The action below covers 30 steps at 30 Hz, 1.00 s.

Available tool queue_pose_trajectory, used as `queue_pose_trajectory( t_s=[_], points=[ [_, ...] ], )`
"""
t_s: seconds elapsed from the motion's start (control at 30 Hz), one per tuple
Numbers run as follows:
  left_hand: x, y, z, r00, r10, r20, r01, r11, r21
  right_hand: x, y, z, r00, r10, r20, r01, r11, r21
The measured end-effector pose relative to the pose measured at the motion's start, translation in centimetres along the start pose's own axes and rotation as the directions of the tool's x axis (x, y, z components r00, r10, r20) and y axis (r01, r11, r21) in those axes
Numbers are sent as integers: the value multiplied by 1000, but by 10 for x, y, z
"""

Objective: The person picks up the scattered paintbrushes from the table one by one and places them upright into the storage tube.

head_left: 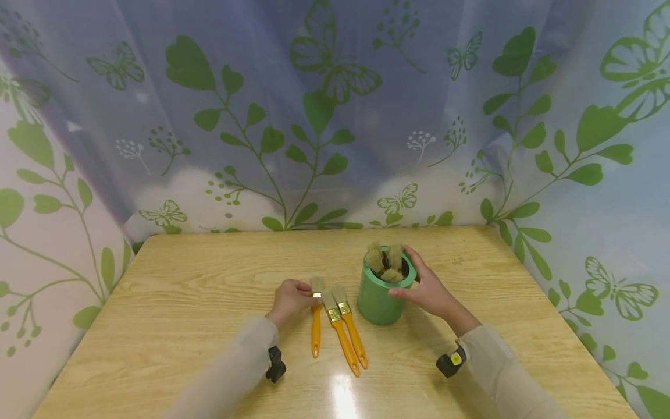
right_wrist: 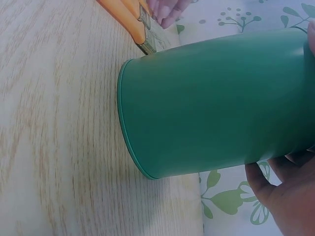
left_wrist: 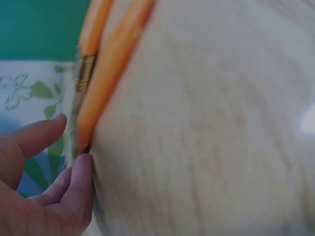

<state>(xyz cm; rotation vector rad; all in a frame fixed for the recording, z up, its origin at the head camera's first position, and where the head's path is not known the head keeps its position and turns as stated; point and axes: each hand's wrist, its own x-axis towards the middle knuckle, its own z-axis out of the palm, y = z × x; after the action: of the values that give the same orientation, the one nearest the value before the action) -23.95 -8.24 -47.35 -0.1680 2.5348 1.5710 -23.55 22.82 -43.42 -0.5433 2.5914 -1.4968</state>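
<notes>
A green cylindrical pot [head_left: 381, 301] stands upright on the table, with several paintbrushes [head_left: 395, 256] in it, bristles up. My right hand [head_left: 430, 291] grips the pot near its rim, thumb on the near side and fingers round the far side. Left of the pot lie three loose paintbrushes with orange handles, bristles pointing away from me. At the ferrule of the leftmost paintbrush [head_left: 316, 331] are the fingertips of my left hand [head_left: 291, 302], and the left wrist view shows a gap between thumb and fingers. The other two paintbrushes [head_left: 342, 340] lie side by side, close to the pot.
The wooden table [head_left: 209, 273] reaches back to a curtain [head_left: 251, 169] printed with green leaves and butterflies, which also hangs at both sides. A bright glare [head_left: 344, 396] shows on the near part of the tabletop.
</notes>
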Motion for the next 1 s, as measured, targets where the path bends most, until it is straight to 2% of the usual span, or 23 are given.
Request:
queue_pose_trajectory(
  t_s=[0.23, 0.53, 0.73, 1.0],
  points=[
    [-4, -2, 9, 995, 82, -61, -73, 987, 145, 0, -1, 0, 1000, -4, 0, 4, 1000, 11],
    [-4, -5, 7, 991, 124, -51, -112, 974, 198, 0, -2, 0, 1000, 0, 0, 0, 1000, 10],
    [-3, -9, 4, 990, 133, -38, -125, 978, 168, -1, -1, 1, 1000, 6, 0, -6, 1000, 1],
    [0, -12, -4, 996, 94, 13, -94, 991, 95, -1, -1, 0, 1000, 6, 0, -6, 1000, 7]
  ],
)
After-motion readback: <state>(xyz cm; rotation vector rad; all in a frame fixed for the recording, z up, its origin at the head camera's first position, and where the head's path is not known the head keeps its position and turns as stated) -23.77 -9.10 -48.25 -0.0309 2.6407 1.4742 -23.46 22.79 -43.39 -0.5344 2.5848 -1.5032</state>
